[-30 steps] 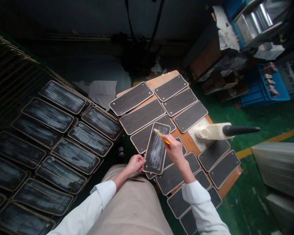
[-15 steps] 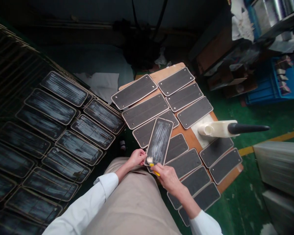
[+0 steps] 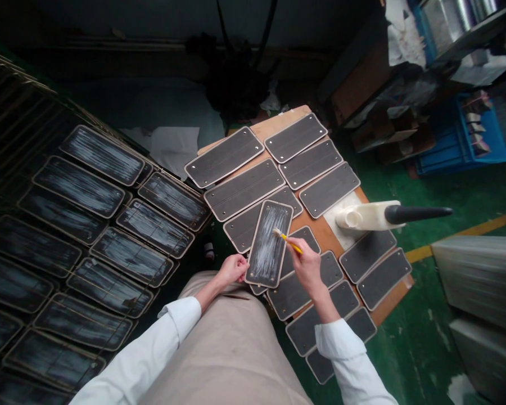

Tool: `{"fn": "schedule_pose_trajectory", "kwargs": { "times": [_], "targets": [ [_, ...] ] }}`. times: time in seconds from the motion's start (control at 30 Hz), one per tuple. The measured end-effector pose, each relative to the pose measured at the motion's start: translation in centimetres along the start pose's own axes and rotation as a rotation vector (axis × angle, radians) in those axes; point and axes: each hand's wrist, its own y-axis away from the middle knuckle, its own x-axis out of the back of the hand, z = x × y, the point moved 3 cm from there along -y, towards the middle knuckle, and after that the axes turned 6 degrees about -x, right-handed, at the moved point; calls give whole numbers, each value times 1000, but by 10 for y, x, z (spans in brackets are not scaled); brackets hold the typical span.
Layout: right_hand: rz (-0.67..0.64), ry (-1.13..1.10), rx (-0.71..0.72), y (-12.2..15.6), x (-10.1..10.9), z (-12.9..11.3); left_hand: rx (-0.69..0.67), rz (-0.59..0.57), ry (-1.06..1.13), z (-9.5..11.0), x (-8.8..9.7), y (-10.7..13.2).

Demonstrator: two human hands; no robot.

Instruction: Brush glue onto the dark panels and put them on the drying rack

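Observation:
A small brush (image 3: 294,244) with a yellow handle is pinched in my right hand (image 3: 308,263). Its pale bristles touch the middle of a dark rectangular panel (image 3: 265,261), which has rounded corners, a light border and white streaks across its face. That panel lies askew over other dark panels. At its lower left edge my left hand (image 3: 234,269) is closed, fingertips gripping the rim. Several unstreaked dark panels (image 3: 244,190) lie in two uneven rows on the brown board (image 3: 316,228).
On the right of the board stands a cream container (image 3: 371,215) with a long black spout. A wire rack (image 3: 46,84) at left carries several white-streaked panels (image 3: 105,154). Blue crates (image 3: 447,149) and pale boxes (image 3: 480,281) are on the green floor.
The brush in my right hand has moved from the panel's lower left corner up to its middle. My left hand stays at the panel's edge. The whole view has shifted slightly.

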Motion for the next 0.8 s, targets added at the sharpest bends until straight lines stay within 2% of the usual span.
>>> {"fn": "schedule_pose_trajectory", "kwargs": {
  "times": [0.13,0.23,0.3,0.37,0.43,0.53,0.7,0.8],
  "targets": [
    [-260,192,158,51,-12,-9,11,14,6,-1,-1,1],
    [-435,201,183,88,-16,-19,16,16,14,-1,-1,1],
    [-495,138,143,95,-12,-21,19,11,16,-1,-1,1],
    [-499,52,84,88,-5,-19,17,8,13,-2,-1,1],
    [-468,-2,37,69,2,-11,11,6,8,-2,-1,0],
    [-355,-6,11,31,10,2,-2,-6,0,-1,-2,-1],
    [3,-34,28,-30,14,16,-13,-13,-15,-2,-4,-3],
    [151,-33,66,-46,9,16,-14,1,-18,-4,-5,-2]
  ]
}}
